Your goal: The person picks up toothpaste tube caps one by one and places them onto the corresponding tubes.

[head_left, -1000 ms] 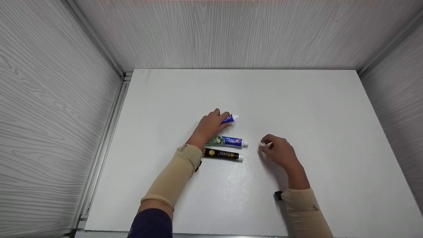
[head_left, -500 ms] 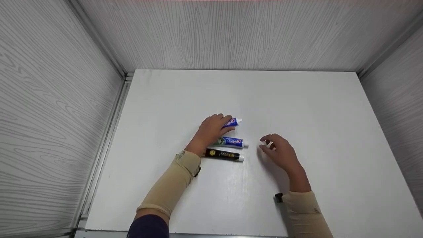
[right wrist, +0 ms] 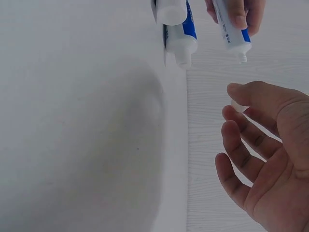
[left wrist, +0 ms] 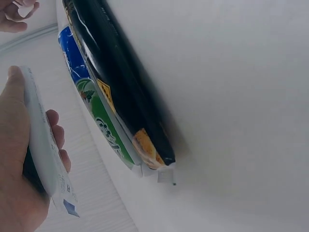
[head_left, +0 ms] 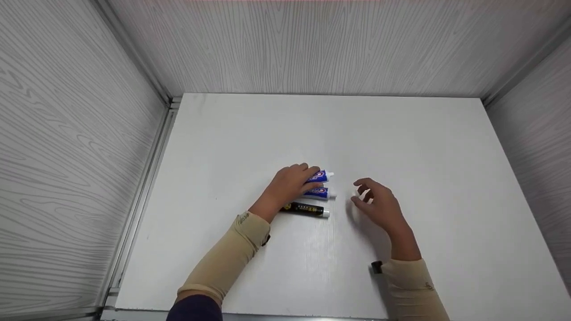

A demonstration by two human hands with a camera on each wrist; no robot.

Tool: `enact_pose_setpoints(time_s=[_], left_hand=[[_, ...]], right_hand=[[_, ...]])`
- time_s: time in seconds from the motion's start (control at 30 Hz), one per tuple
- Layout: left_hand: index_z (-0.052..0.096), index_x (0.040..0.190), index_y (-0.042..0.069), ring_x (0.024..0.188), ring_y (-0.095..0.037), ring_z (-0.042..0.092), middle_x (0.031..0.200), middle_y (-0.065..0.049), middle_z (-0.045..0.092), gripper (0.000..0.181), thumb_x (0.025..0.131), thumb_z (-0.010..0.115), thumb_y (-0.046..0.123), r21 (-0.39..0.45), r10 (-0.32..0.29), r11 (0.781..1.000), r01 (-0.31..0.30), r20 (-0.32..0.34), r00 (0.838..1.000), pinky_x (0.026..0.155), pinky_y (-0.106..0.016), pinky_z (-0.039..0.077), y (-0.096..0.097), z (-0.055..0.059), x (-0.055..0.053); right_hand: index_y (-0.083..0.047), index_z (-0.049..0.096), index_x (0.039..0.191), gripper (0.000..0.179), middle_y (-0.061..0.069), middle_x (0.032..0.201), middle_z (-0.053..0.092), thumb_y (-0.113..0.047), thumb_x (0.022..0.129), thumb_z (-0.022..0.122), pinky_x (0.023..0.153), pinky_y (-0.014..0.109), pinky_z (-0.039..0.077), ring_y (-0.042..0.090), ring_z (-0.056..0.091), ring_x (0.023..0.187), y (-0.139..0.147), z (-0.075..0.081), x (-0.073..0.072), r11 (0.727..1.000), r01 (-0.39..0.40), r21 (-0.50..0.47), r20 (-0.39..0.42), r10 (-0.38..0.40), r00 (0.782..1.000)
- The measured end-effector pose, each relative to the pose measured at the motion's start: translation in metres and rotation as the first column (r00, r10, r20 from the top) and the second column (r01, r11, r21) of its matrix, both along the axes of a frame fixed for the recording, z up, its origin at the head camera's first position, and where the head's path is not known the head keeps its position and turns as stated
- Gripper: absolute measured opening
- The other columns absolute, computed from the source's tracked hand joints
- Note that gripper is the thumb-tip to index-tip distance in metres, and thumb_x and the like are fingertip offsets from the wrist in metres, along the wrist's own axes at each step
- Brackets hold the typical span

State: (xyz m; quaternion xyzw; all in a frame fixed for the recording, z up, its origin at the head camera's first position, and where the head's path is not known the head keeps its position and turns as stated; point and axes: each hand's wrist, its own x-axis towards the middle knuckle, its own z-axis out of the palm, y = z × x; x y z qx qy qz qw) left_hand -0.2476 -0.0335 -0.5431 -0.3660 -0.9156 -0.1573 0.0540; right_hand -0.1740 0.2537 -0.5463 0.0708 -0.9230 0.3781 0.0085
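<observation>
Left grip (head_left: 292, 183): the person's thumb and fingers are closed round a blue-and-white toothpaste tube (right wrist: 231, 29).
Blue-and-white toothpaste tube: held just beyond the green-and-blue toothpaste tube (left wrist: 104, 118), its bare threaded nozzle (right wrist: 243, 58) pointing rightward.
Right grip (head_left: 381, 203): thumb and index finger pinch a small whitish cap (right wrist: 237, 106); the other fingers are bent and spread, holding nothing.
Whitish cap: near the nozzle, not touching it; which way its mouth faces, I can't tell from here.
Tubes lying down: the green-and-blue one rests on the white surface (head_left: 410, 142) alongside a black toothpaste tube (left wrist: 116, 72).
Squeeze: I'd say light and steady, close to the shoulder; pressing the soft middle could push paste out.
Cap hold: such a little piece could slip, so best pinched by its sides, mouth left uncovered.
Line-up: tube and cap would meet cleanest square on, any turning done gently to spare the thread.
</observation>
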Motion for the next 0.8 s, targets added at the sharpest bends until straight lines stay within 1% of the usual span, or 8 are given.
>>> enact_pose_setpoints(time_s=[0.13, 0.23, 0.4, 0.5, 0.6, 0.73, 0.8], left_hand=[[0.065, 0.141, 0.016, 0.085, -0.022, 0.067, 0.103, -0.005, 0.069, 0.053, 0.107, 0.055, 0.055, 0.011, -0.015, 1.000, 0.015, -0.012, 1.000, 0.078, -0.041, 0.058, 0.002, 0.002, 0.007], [0.065, 0.142, 0.017, 0.088, -0.021, 0.068, 0.105, -0.004, 0.070, 0.053, 0.106, 0.055, 0.055, 0.017, -0.017, 1.000, 0.017, 0.001, 1.000, 0.081, -0.041, 0.058, 0.004, 0.002, 0.013], [0.065, 0.141, 0.018, 0.090, -0.022, 0.067, 0.106, -0.004, 0.070, 0.048, 0.105, 0.061, 0.051, 0.023, -0.025, 0.999, 0.024, 0.042, 0.999, 0.082, -0.042, 0.057, 0.006, 0.005, 0.019], [0.065, 0.140, 0.018, 0.088, -0.022, 0.065, 0.105, -0.004, 0.068, 0.047, 0.105, 0.063, 0.050, 0.011, -0.034, 0.999, 0.033, 0.059, 0.998, 0.080, -0.042, 0.056, 0.007, 0.007, 0.022], [0.065, 0.140, 0.019, 0.086, -0.021, 0.063, 0.103, -0.004, 0.067, 0.047, 0.105, 0.062, 0.051, -0.003, -0.042, 0.999, 0.042, 0.055, 0.998, 0.077, -0.040, 0.055, 0.009, 0.008, 0.025], [0.066, 0.138, 0.019, 0.085, -0.021, 0.063, 0.102, -0.004, 0.068, 0.045, 0.105, 0.062, 0.051, 0.005, -0.055, 0.998, 0.055, 0.037, 0.998, 0.076, -0.039, 0.055, 0.011, 0.008, 0.027], [0.065, 0.138, 0.020, 0.085, -0.021, 0.063, 0.102, -0.004, 0.067, 0.045, 0.106, 0.060, 0.051, 0.002, -0.061, 0.998, 0.061, 0.028, 0.998, 0.077, -0.038, 0.054, 0.012, 0.008, 0.029]], right_hand=[[-0.012, 0.067, 0.114, 0.027, 0.004, 0.104, 0.072, -0.016, 0.093, 0.082, 0.069, 0.034, 0.049, 0.020, 0.066, 0.083, -0.001, 0.003, 0.002, 1.000, 0.011, -0.024, -0.028, -0.012, 1.000], [-0.015, 0.067, 0.107, 0.023, 0.001, 0.101, 0.072, -0.015, 0.091, 0.084, 0.067, 0.033, 0.048, 0.019, 0.066, 0.081, -0.002, 0.005, 0.003, 0.999, 0.012, -0.036, -0.052, -0.013, 0.999], [-0.014, 0.068, 0.105, 0.020, -0.001, 0.103, 0.072, -0.013, 0.092, 0.083, 0.070, 0.033, 0.048, 0.017, 0.066, 0.082, -0.004, 0.006, 0.004, 0.999, 0.005, -0.034, -0.080, -0.007, 0.997], [-0.014, 0.069, 0.106, 0.019, 0.000, 0.105, 0.072, -0.013, 0.093, 0.082, 0.072, 0.034, 0.049, 0.017, 0.066, 0.083, -0.005, 0.006, 0.004, 1.000, -0.008, -0.030, -0.086, 0.005, 0.996], [-0.014, 0.071, 0.107, 0.019, 0.001, 0.106, 0.073, -0.011, 0.093, 0.082, 0.075, 0.039, 0.052, 0.017, 0.066, 0.082, -0.005, 0.007, 0.004, 0.999, -0.030, -0.037, -0.092, 0.026, 0.995], [-0.014, 0.073, 0.108, 0.019, 0.002, 0.107, 0.073, -0.009, 0.092, 0.083, 0.081, 0.049, 0.056, 0.016, 0.067, 0.082, -0.005, 0.008, 0.006, 0.996, -0.068, -0.060, -0.101, 0.062, 0.993], [-0.013, 0.073, 0.107, 0.019, 0.002, 0.106, 0.073, -0.008, 0.092, 0.083, 0.083, 0.053, 0.056, 0.016, 0.067, 0.082, -0.006, 0.009, 0.007, 0.994, -0.082, -0.072, -0.103, 0.075, 0.992]])
